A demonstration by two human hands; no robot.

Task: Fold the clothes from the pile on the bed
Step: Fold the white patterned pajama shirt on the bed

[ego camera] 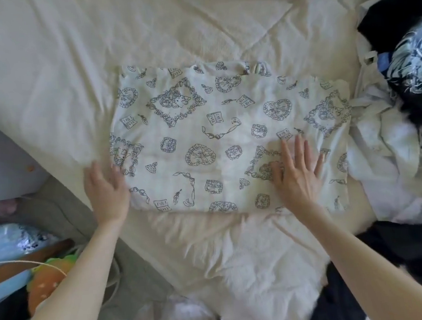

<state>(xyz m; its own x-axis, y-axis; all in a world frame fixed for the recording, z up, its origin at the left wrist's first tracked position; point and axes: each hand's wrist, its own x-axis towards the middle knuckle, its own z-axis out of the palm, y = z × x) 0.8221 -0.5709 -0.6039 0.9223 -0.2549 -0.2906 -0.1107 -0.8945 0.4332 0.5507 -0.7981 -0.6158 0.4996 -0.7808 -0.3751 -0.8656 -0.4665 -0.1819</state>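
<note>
Both hands [298, 170] press flat on printed garment [218, 138] beside pile [391, 128].

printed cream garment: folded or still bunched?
Laid flat in a rough rectangle: printed cream garment lies smooth on the bed, right hand pressing it. Layers underneath: cannot tell.

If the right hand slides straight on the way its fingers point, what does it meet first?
The right hand lies flat on the patterned garment, fingers pointing toward the far edge. It would likely cross only more of that cloth, then reach the bare cream bedding.
</note>
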